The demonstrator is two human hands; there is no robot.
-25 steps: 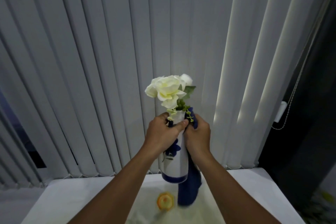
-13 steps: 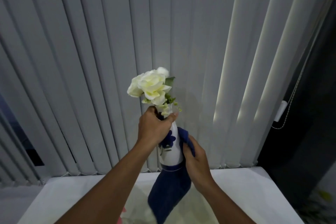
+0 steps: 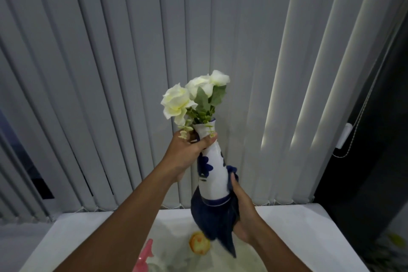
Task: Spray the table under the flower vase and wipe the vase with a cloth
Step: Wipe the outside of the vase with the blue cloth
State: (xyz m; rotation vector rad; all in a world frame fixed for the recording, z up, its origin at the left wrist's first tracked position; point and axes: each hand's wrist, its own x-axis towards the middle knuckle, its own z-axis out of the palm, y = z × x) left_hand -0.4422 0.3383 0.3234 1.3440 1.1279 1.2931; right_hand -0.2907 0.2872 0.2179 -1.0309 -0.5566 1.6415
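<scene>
A white vase with blue flower patterns (image 3: 213,171) is lifted above the white table (image 3: 309,234), tilted with its mouth to the upper left. White roses with green leaves (image 3: 194,97) stick out of it. My left hand (image 3: 187,150) grips the vase neck. My right hand (image 3: 244,214) presses a dark blue cloth (image 3: 215,221) around the vase's base, and a corner of the cloth hangs down. A pink spray bottle's top (image 3: 144,254) shows at the lower edge, under my left forearm.
A small orange round object (image 3: 198,242) lies on the table below the vase. Grey vertical blinds (image 3: 110,73) hang right behind the table. A blind cord with a white weight (image 3: 343,138) hangs at the right, beside a dark area.
My right hand has slid the cloth down from the vase's neck to its base. The vase has tilted and its flowers have turned. The view has dropped slightly, so the spray bottle shows.
</scene>
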